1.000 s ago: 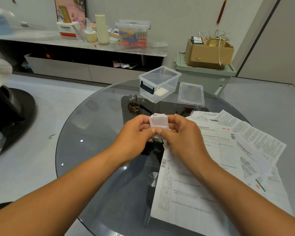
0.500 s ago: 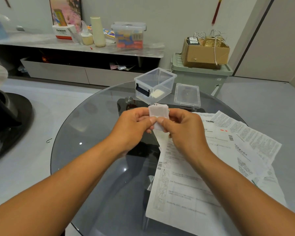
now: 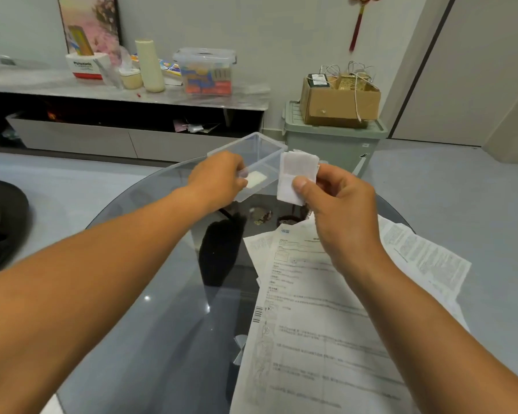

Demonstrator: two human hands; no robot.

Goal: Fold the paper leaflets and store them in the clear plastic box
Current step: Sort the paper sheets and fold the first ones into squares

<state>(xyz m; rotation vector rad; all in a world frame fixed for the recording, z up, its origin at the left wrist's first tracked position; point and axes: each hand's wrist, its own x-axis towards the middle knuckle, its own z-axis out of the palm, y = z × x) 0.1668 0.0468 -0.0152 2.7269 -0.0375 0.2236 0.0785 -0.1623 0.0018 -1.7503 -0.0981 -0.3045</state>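
A: From the head view, where is the folded leaflet (image 3: 296,177)?

B: In the right hand (image 3: 343,213), raised above the glass table (image 3: 150,309). The thumb pins it against the curled fingers, so it stands upright just to the right of the clear plastic box (image 3: 253,156).

A: And the left hand (image 3: 219,182)?

B: It grips the box's near wall, fingers curled over the rim. 1 small folded piece (image 3: 256,179) already lies on the box floor.

A: What about the table?

B: It is round, dark glass. Unfolded leaflets (image 3: 320,324) lie spread over its right side, under the right forearm.

A: And the room?

B: A low grey cabinet (image 3: 126,94) along the wall carries a lidded storage tub (image 3: 205,71) and a cream bottle (image 3: 149,65). A cardboard box (image 3: 338,103) sits on a green bin (image 3: 332,144).
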